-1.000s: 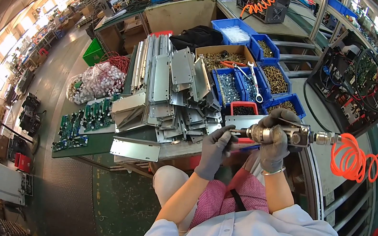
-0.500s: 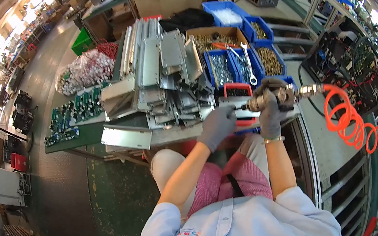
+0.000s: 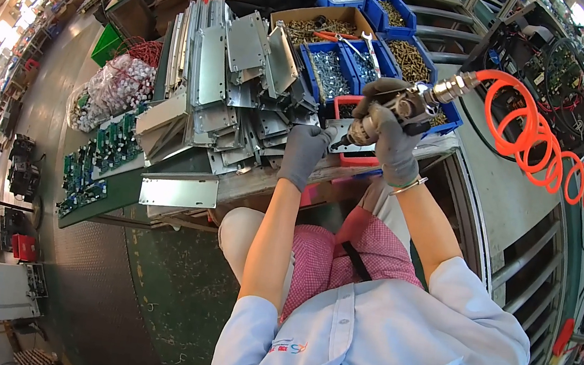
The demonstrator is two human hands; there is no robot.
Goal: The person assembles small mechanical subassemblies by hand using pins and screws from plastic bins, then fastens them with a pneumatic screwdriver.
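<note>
My right hand [image 3: 395, 151], in a grey glove, is closed around an air screwdriver [image 3: 364, 130]. A coiled orange air hose [image 3: 500, 111] joins its rear end. The tool's nose slants down and left over the bench's near edge. Just left of its tip, my gloved left hand [image 3: 303, 156] is closed with its fingertips pinched together. What those fingers hold, if anything, is too small to name. A red-rimmed tray [image 3: 359, 161] sits beneath the tool, partly covered by it. Left of my left hand lies a heap of bent sheet-metal plates [image 3: 211, 66].
Blue bins [image 3: 328, 75] of screws and a cardboard box [image 3: 363, 24] of brass-coloured fasteners stand behind my hands. A combination wrench [image 3: 371, 53] lies across the bins. Green circuit boards [image 3: 98, 155] and a bagged bundle of white connectors [image 3: 114, 94] lie at left.
The air screwdriver has moved left, its nose tipping further down. My left hand has moved left and away from me, its fingertips staying close to the tip. The whole view has shifted slightly.
</note>
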